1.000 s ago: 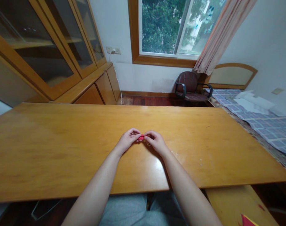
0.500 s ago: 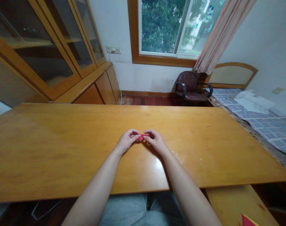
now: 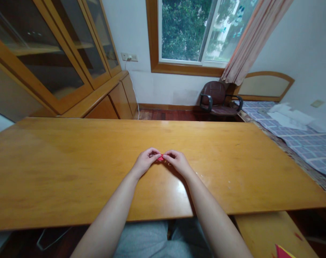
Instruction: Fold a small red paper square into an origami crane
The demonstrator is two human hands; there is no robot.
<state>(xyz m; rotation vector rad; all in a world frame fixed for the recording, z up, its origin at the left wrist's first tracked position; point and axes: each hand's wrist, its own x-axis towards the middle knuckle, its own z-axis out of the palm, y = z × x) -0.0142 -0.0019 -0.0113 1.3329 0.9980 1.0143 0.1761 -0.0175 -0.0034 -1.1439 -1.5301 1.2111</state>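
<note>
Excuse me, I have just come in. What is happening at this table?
A person holds a small red piece in the fingers of both hands, the left hand and the right hand close together over the wooden table. What the piece is, I cannot tell; the fingers partly cover it.

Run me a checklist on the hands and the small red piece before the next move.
1. Left hand pinching the red piece: ok.
2. Right hand with fingertips at the piece's right end: ok.
3. Both hands over the table, away from its edges: ok.
4. Shape of the red piece: cannot tell, fingers cover much of it.
5. Red-and-yellow item at lower right fully in view: not ok, the picture's edge cuts it off.
</note>
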